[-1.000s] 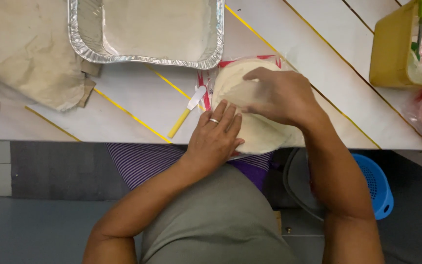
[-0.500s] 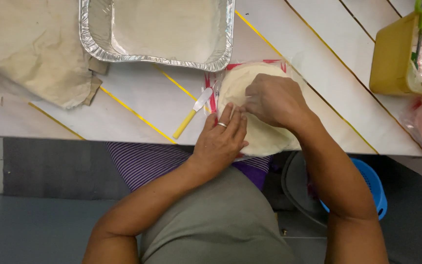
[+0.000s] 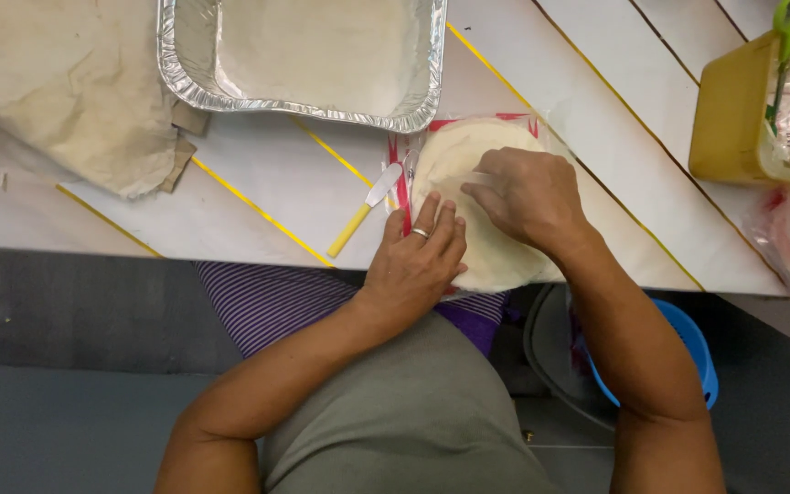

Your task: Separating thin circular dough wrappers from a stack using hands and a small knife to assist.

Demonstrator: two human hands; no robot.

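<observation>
- Left hand lies flat, fingers spread, on the near edge of the stack of pale flatbreads; grip open, apparently pinning the stack.
- Right hand rests on top, fingertips curled at the top sheet; whether it pinches a sheet, cannot tell.
- Stack sits in a clear wrapper with red print at the desk edge.
- Small yellow-handled spreader just left.
- Foil tray behind; yellow box far right.
</observation>
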